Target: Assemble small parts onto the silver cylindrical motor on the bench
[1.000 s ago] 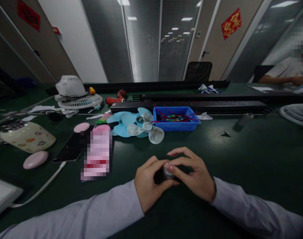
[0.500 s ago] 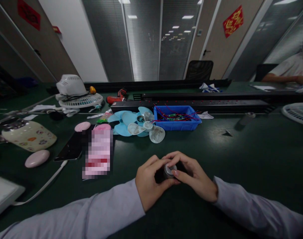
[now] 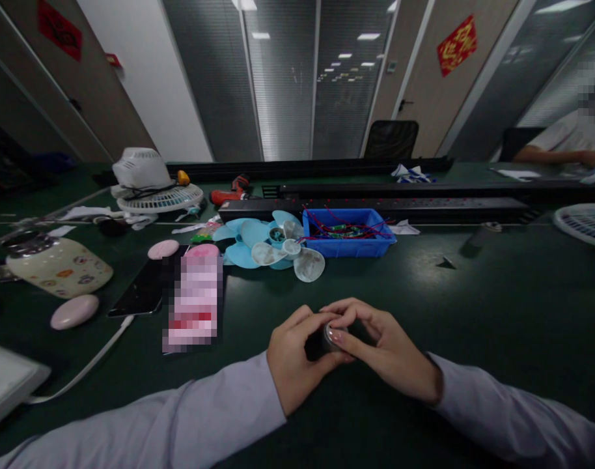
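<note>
Hands met low over the green table (image 3: 473, 306): left hand (image 3: 292, 361) cupped a small metal cylinder (image 3: 331, 337), fingers curled round it; right hand (image 3: 383, 352) pinched its top with thumb and forefinger, forearms flat.

Blue bin (image 3: 349, 242), pale blue fan blades (image 3: 249, 238), dark green table (image 3: 497, 293)

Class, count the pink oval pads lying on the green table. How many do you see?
3. One pink pad lies near the white cable, one beyond the dark phone, and one is partly hidden behind the blurred patch; others may be hidden.
</note>
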Demonstrator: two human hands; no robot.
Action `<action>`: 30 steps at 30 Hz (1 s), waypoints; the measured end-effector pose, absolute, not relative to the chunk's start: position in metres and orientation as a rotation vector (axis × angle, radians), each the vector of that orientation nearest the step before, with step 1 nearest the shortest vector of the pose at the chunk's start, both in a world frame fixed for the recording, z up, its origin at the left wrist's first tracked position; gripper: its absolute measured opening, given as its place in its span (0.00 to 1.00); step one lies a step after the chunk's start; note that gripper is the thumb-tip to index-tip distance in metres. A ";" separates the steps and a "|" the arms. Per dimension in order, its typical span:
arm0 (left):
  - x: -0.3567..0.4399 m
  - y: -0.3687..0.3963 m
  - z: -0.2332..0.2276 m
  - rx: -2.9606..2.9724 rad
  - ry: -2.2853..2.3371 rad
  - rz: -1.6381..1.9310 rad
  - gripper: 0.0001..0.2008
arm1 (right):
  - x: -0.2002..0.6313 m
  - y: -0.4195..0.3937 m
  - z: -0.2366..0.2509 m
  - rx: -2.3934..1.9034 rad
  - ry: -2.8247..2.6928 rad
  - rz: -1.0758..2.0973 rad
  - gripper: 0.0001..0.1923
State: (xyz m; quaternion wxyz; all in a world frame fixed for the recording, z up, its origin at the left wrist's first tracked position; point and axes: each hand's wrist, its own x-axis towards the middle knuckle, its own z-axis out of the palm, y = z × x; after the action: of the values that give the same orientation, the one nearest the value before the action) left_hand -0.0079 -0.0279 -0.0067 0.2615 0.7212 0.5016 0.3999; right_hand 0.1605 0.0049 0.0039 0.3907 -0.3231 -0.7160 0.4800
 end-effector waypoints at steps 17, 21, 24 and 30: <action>-0.009 -0.027 -0.009 1.999 1.415 1.041 0.18 | 0.167 0.013 0.024 -0.715 -2.255 0.408 0.01; -0.009 -0.026 -0.009 1.995 1.409 1.029 0.19 | 0.166 0.013 0.022 -0.734 -2.273 0.320 0.05; -0.009 -0.026 -0.010 1.992 1.395 1.039 0.19 | 0.166 0.014 0.021 -0.760 -2.271 0.284 0.06; -0.009 -0.028 -0.012 1.974 1.371 1.069 0.18 | 0.167 0.014 0.019 -0.695 -2.267 0.231 0.03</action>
State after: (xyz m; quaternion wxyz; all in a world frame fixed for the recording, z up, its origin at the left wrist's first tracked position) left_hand -0.0086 -0.0277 -0.0120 0.2527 0.7262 0.5043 0.3931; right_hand 0.1670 0.0140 0.0192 0.3705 -0.2708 -0.8839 0.0902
